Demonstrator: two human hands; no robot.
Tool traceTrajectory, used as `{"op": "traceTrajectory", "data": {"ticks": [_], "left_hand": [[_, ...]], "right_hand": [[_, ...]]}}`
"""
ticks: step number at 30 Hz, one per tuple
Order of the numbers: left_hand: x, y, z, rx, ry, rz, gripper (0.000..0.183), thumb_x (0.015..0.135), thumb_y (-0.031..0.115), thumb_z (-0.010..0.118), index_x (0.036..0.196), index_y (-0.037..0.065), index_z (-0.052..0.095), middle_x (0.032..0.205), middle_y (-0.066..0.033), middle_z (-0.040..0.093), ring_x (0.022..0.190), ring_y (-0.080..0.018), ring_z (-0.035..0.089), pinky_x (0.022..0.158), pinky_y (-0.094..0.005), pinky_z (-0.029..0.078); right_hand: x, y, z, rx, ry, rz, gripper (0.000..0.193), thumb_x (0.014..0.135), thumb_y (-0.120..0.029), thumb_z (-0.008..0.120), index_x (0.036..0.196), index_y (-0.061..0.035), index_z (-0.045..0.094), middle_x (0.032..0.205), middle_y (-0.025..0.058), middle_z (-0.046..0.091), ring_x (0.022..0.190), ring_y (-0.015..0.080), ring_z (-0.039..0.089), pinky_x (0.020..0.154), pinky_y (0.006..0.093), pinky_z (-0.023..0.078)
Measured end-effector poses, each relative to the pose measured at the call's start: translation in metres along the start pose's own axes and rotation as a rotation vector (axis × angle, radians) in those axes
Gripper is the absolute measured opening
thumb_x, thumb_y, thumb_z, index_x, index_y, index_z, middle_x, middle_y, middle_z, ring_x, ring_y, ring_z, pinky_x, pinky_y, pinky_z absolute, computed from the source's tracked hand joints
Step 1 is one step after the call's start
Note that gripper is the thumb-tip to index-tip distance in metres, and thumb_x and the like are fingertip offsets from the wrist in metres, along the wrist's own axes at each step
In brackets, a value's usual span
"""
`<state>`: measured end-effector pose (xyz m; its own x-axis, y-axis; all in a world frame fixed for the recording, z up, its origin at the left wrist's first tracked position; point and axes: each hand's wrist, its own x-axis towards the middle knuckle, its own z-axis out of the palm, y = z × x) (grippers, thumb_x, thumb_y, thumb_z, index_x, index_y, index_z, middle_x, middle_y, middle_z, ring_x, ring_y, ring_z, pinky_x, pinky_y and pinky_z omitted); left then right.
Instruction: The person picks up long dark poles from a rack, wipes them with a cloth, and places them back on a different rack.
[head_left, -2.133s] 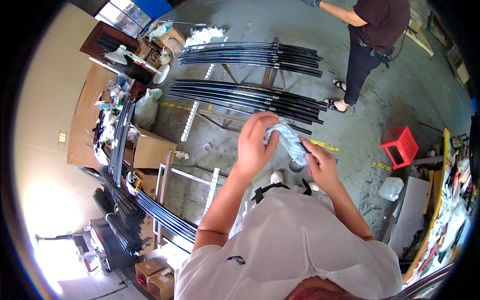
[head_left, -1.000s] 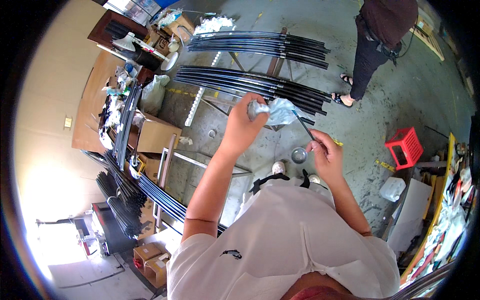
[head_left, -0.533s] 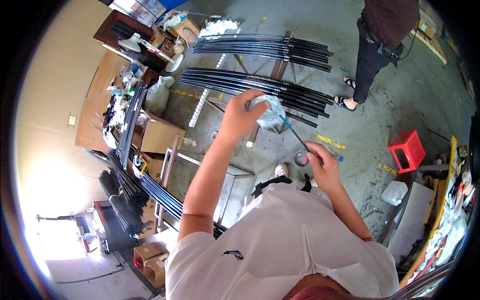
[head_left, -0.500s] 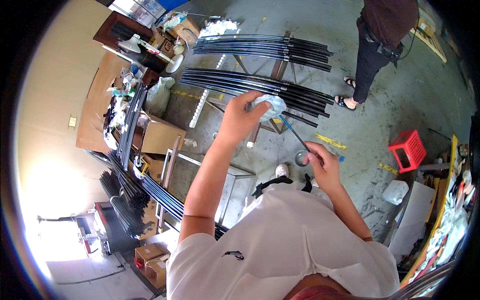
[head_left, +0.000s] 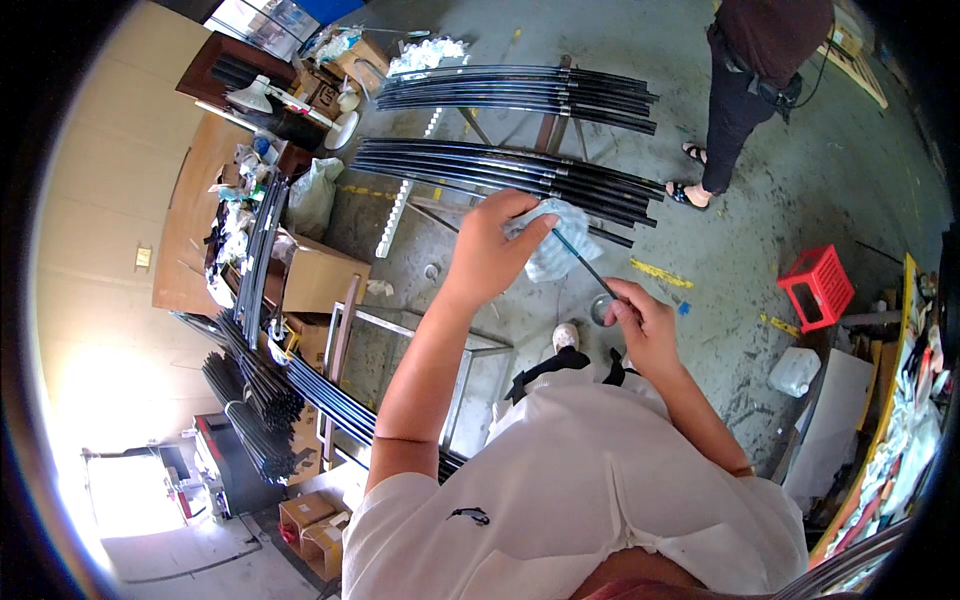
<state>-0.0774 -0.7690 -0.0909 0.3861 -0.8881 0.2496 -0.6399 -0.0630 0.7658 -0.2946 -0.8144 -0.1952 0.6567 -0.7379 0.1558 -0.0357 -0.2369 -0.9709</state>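
Wall, cream, fitted with a small plate; brown board set beside it. Floor, grey-green, scuffed, marked with yellow strips. Window seen at upper left. Red plastic stool, open-sided, placed at right. Lower left washed out by strong white light.

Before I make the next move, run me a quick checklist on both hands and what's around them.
1. Left hand has the pale cloth: ok, pinched between thumb and fingers.
2. Right hand holds the thin dark rod: ok, gripped in the fingers.
3. Rod meets cloth: ok, its far end reaches the cloth by the left thumb.
4. Cloth fully around the rod: cannot tell from this view.
5. Co-worker apart from both hands: ok, standing near the right ends of the racked rods.
6. Contents of the round container: cannot tell; partly hidden by the right hand.
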Motion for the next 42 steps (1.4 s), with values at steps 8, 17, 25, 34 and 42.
{"op": "traceTrajectory", "data": {"ticks": [8,17,25,34,42], "left_hand": [[0.003,0.013,-0.009,0.058,0.074,0.158,0.019,0.076,0.01,0.069,0.09,-0.002,0.065,0.083,-0.0143,0.062,0.074,-0.0297,0.059,0.065,-0.0328,0.046],[-0.023,0.043,0.009,0.39,-0.071,0.249,0.027,0.072,0.01,0.071,0.099,0.009,0.067,0.077,-0.0073,0.057,0.067,-0.0257,0.056,0.059,-0.0333,0.047],[-0.051,0.032,0.033,0.22,-0.17,0.364,0.028,0.072,0.016,0.07,0.098,0.01,0.064,0.079,-0.0024,0.054,0.064,-0.0209,0.056,0.052,-0.0323,0.044],[-0.025,0.012,0.055,-0.807,0.173,0.021,0.042,0.085,0.021,0.062,0.118,0.0,0.046,0.097,-0.0076,0.057,0.096,-0.0161,0.052,0.081,-0.0288,0.042],[-0.062,0.006,0.107,-1.147,0.117,-0.358,0.024,0.095,0.02,0.048,0.111,0.004,0.043,0.111,-0.0068,0.049,0.104,-0.0166,0.047,0.092,-0.0312,0.038]], "right_hand": [[0.005,-0.002,-0.001,0.016,0.024,0.058,0.024,0.086,-0.002,0.051,0.107,-0.0047,0.061,0.071,0.0113,0.063,0.065,0.0185,0.064,0.061,0.0288,0.049],[0.011,-0.012,0.006,0.121,0.052,0.052,0.045,0.087,-0.001,0.049,0.132,-0.0051,0.043,0.073,0.0059,0.059,0.063,0.0118,0.056,0.063,0.0232,0.045],[0.022,-0.013,-0.004,0.037,-0.044,-0.124,0.045,0.082,0.002,0.048,0.127,-0.0057,0.051,0.083,0.0101,0.066,0.064,0.0157,0.061,0.062,0.026,0.048],[0.018,-0.023,-0.005,0.087,-0.058,-0.185,0.035,0.083,-0.001,0.05,0.118,-0.001,0.056,0.096,0.0107,0.06,0.071,0.0128,0.057,0.06,0.0218,0.045],[0.015,-0.003,0.012,0.008,0.109,-0.272,0.065,0.076,-0.014,0.068,0.132,-0.0027,0.037,0.125,0.0166,0.042,0.102,0.0262,0.049,0.079,0.0325,0.042]]}}
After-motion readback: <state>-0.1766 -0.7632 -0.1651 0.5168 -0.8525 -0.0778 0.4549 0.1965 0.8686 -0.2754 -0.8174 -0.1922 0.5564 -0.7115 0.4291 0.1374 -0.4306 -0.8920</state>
